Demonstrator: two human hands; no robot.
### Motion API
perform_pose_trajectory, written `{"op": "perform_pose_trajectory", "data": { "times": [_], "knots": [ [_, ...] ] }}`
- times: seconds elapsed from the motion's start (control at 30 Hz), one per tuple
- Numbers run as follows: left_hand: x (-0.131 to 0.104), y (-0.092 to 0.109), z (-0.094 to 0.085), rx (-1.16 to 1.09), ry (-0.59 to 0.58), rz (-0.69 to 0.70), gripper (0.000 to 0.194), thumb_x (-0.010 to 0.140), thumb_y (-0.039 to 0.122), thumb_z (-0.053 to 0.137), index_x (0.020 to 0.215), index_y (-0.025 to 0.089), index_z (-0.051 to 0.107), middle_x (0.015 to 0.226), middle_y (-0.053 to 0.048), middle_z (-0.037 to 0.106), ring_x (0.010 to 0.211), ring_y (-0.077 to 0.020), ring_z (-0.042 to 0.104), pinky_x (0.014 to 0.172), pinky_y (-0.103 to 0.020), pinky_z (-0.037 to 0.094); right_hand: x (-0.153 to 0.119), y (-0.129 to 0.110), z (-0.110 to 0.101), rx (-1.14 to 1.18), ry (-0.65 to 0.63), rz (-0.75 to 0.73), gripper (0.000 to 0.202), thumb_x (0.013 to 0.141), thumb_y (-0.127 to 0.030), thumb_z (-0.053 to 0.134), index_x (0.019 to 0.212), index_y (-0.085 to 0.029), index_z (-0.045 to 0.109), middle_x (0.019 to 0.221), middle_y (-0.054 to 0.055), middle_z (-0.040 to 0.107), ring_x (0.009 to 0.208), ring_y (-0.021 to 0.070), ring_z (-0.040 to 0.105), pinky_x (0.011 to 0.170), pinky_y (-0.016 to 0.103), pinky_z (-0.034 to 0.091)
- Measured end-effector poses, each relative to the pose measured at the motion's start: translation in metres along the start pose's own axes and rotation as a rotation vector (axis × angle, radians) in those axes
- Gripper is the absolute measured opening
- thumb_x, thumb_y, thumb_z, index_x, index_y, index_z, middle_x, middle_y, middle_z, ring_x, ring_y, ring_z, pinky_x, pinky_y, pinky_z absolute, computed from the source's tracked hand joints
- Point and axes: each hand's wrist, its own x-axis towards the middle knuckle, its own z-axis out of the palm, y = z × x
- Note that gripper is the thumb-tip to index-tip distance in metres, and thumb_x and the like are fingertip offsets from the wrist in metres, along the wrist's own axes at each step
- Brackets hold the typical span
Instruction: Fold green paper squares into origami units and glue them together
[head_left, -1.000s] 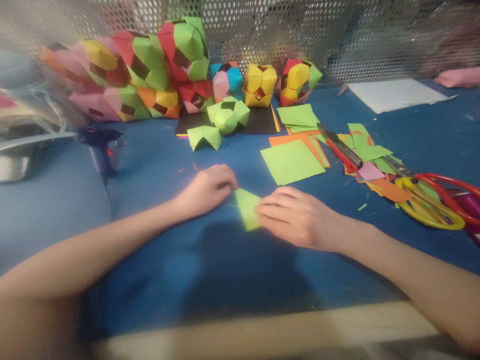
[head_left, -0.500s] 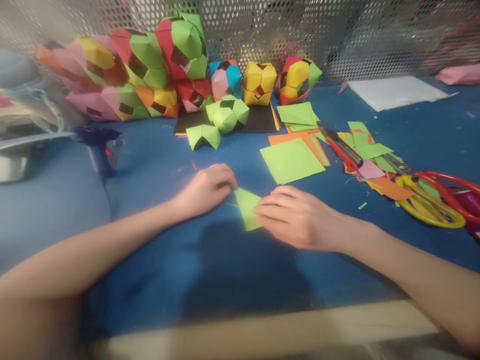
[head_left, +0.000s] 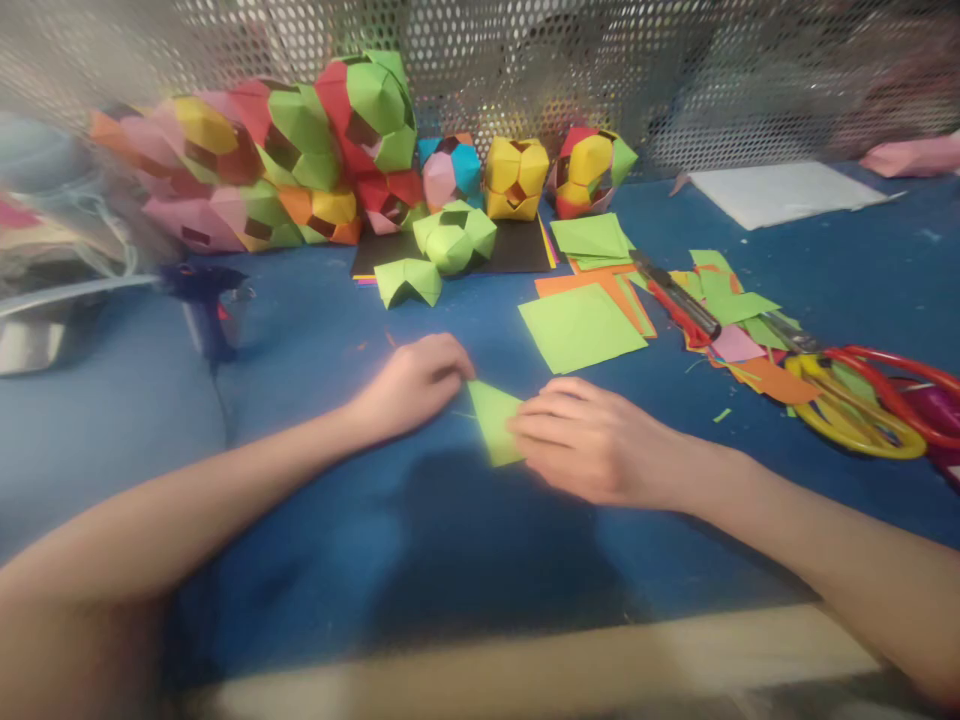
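A folded piece of light green paper [head_left: 493, 425] lies on the blue table between my hands. My left hand [head_left: 422, 382] pinches its upper left corner with the fingers curled. On its right side my right hand [head_left: 592, 440] grips the edge, fingers pressed together and partly over the paper. Just behind are a square green sheet [head_left: 583, 327] on orange paper and a small folded green piece [head_left: 409, 282]. Beside that piece sits a green folded-paper ball [head_left: 455, 236].
Colourful paper balls [head_left: 300, 135] stand stacked along a perforated metal screen [head_left: 525, 60]. A blue glue gun [head_left: 206, 305] is at left. On the right lie a red cutter [head_left: 679, 303], paper scraps [head_left: 739, 342], yellow scissors [head_left: 855, 415], red-handled scissors [head_left: 900, 370] and white paper [head_left: 787, 193].
The view has shifted slightly, so the objects at the back appear a little lower. Both hands keep their hold on the green paper, with hardly any movement.
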Motion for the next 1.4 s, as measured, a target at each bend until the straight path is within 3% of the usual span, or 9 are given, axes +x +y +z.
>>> {"op": "perform_pose_trajectory", "data": {
  "times": [0.13,0.2,0.23,0.33,0.4,0.67,0.9,1.17,1.4],
  "knots": [
    [-0.002,0.010,-0.007,0.018,0.146,-0.054,0.020,0.078,0.006,0.044,0.083,0.014,0.062,0.086,-0.005,0.064,0.083,-0.0140,0.060,0.080,-0.030,0.048,0.000,0.000,-0.001,0.025,-0.039,0.016,0.022,0.088,-0.014,0.044,0.077,-0.015,0.064,0.087,0.006,0.068,0.084,0.0160,0.058,0.076,0.033,0.043],
    [-0.007,0.024,-0.010,0.055,0.195,-0.007,0.019,0.080,0.006,0.044,0.087,0.014,0.060,0.089,-0.005,0.065,0.085,-0.0142,0.060,0.080,-0.030,0.049,0.001,-0.001,-0.001,0.032,-0.056,0.020,0.023,0.089,-0.015,0.043,0.077,-0.015,0.063,0.088,0.006,0.067,0.084,0.0160,0.058,0.075,0.033,0.043],
    [-0.010,0.032,-0.010,0.072,0.179,0.050,0.019,0.082,0.007,0.044,0.088,0.014,0.060,0.090,-0.006,0.065,0.087,-0.0146,0.060,0.080,-0.030,0.049,0.001,-0.001,-0.001,0.037,-0.062,0.022,0.024,0.089,-0.015,0.043,0.076,-0.015,0.063,0.088,0.005,0.067,0.084,0.0161,0.058,0.076,0.033,0.043],
    [-0.022,0.053,-0.004,0.113,-0.020,0.327,0.018,0.085,0.009,0.043,0.094,0.014,0.057,0.094,-0.009,0.064,0.091,-0.0162,0.059,0.080,-0.030,0.050,0.000,-0.001,0.000,0.055,-0.052,0.026,0.024,0.089,-0.015,0.043,0.074,-0.016,0.063,0.090,0.005,0.067,0.086,0.0166,0.058,0.076,0.034,0.042],
    [-0.027,0.060,0.004,0.181,-0.115,0.413,0.018,0.088,0.011,0.038,0.095,0.013,0.055,0.091,-0.010,0.063,0.086,-0.0158,0.058,0.076,-0.029,0.049,0.000,-0.001,0.001,0.060,-0.047,0.023,0.026,0.089,-0.015,0.042,0.073,-0.016,0.062,0.090,0.005,0.067,0.088,0.0169,0.057,0.077,0.034,0.042],
    [-0.031,0.055,0.020,0.537,-0.172,0.424,0.025,0.091,0.008,0.030,0.075,0.014,0.050,0.074,-0.005,0.055,0.067,-0.0139,0.050,0.063,-0.027,0.047,0.001,-0.004,-0.001,0.029,-0.064,0.038,0.027,0.090,-0.017,0.043,0.070,-0.016,0.061,0.080,0.004,0.065,0.085,0.0170,0.054,0.074,0.033,0.038],
    [-0.039,0.057,0.026,0.740,-0.128,0.395,0.015,0.087,0.007,0.035,0.085,0.012,0.049,0.086,-0.013,0.059,0.087,-0.0220,0.058,0.071,-0.035,0.051,0.001,-0.006,-0.003,0.011,-0.070,0.058,0.026,0.089,-0.016,0.044,0.069,-0.015,0.061,0.074,0.004,0.062,0.076,0.0158,0.049,0.068,0.031,0.032],
    [-0.036,0.058,0.022,0.837,-0.185,0.325,0.013,0.086,0.009,0.036,0.088,0.013,0.048,0.095,-0.016,0.061,0.094,-0.0256,0.059,0.072,-0.037,0.050,-0.001,-0.006,-0.005,0.007,-0.098,0.082,0.026,0.090,-0.017,0.043,0.069,-0.016,0.059,0.076,0.004,0.061,0.068,0.0149,0.040,0.063,0.031,0.024],
    [-0.034,0.046,0.020,0.781,-0.105,0.368,0.011,0.083,0.010,0.042,0.078,0.014,0.051,0.086,-0.012,0.062,0.088,-0.0224,0.059,0.073,-0.036,0.048,-0.001,-0.004,-0.004,0.010,-0.111,0.070,0.024,0.090,-0.019,0.044,0.070,-0.017,0.057,0.076,0.004,0.060,0.068,0.0149,0.039,0.062,0.031,0.023]
  ]
}}
